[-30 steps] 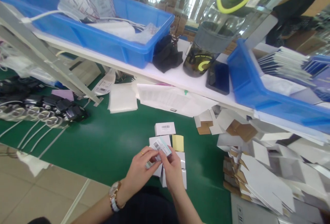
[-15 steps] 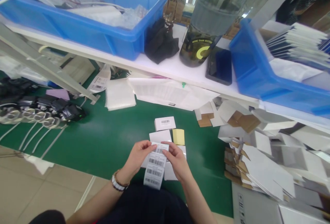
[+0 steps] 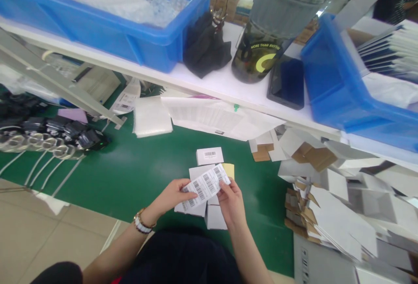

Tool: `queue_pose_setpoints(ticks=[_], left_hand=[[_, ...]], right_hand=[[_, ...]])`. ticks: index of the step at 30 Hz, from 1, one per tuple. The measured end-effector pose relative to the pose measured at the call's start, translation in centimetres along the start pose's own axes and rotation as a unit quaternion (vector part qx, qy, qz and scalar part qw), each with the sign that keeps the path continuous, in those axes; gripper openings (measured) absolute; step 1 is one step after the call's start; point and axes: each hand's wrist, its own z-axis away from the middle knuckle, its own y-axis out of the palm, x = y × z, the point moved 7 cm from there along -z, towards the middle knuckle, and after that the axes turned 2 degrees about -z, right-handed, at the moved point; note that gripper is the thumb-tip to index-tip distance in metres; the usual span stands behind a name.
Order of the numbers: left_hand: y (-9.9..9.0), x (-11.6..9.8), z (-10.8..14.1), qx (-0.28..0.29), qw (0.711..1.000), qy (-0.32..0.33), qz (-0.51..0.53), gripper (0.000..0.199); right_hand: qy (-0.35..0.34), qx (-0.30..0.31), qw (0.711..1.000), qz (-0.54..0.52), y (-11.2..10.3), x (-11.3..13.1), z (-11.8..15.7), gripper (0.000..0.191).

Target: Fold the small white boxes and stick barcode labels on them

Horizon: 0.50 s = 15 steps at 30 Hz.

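A strip of white barcode labels (image 3: 208, 184) slants between my two hands, its right end higher than its left. My left hand (image 3: 174, 196) pinches the lower left end, thumb on top. The upper right end is gripped between thumb and fingers of my right hand (image 3: 231, 201). Beneath the strip lie several small white boxes (image 3: 216, 218), partly covered by it and by my hands. A further white box (image 3: 209, 156) with a barcode label stands just beyond. Behind the strip's right end shows a yellow pad of paper (image 3: 229, 170).
A white shelf (image 3: 196, 84) crosses above the green table (image 3: 146, 162), bearing blue bins (image 3: 156, 35), a bottle (image 3: 257, 53) and a phone (image 3: 287, 81). Folded white cartons (image 3: 339, 214) pile up on the right. Black devices with cables (image 3: 65, 133) sit at left.
The label strip has turned from hanging down toward me to lying slantwise. My left hand now holds its lower left end; my right hand has moved slightly right with the other end.
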Motion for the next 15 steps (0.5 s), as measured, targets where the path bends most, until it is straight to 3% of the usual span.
queue_pose_setpoints(ticks=[3,5,7,9,12,13,15], left_hand=[[-2.6,1.0,0.1,-0.06,0.997,-0.031,0.031,0.036],[-4.3,0.5,0.2,-0.117,0.991,-0.009,0.069,0.038],[-5.1,-0.7,0.4,-0.132,0.99,0.02,0.043,0.039],[-4.4,-2.3,0.6,-0.086,0.994,0.043,-0.052,0.036],[-1.7,-4.0,0.9,0.029,0.978,0.07,-0.196,0.034],[-0.8,-4.4,1.0,0.055,0.971,0.078,-0.22,0.035],[0.4,-5.0,1.0,0.075,0.968,0.092,-0.223,0.039]], right_hand=[[0.011,0.0,1.0,0.028,-1.6,-0.3,0.5,0.027],[0.052,0.062,0.988,0.129,-2.2,-1.2,1.2,0.029],[0.091,0.133,0.956,0.245,-2.4,-2.2,2.1,0.042],[0.056,0.155,0.927,0.338,-2.1,-1.7,2.6,0.06],[-0.084,0.146,0.898,0.406,0.1,0.8,2.7,0.076],[-0.101,0.163,0.888,0.418,1.1,1.0,2.8,0.075],[-0.082,0.212,0.868,0.441,2.9,0.1,2.9,0.049]])
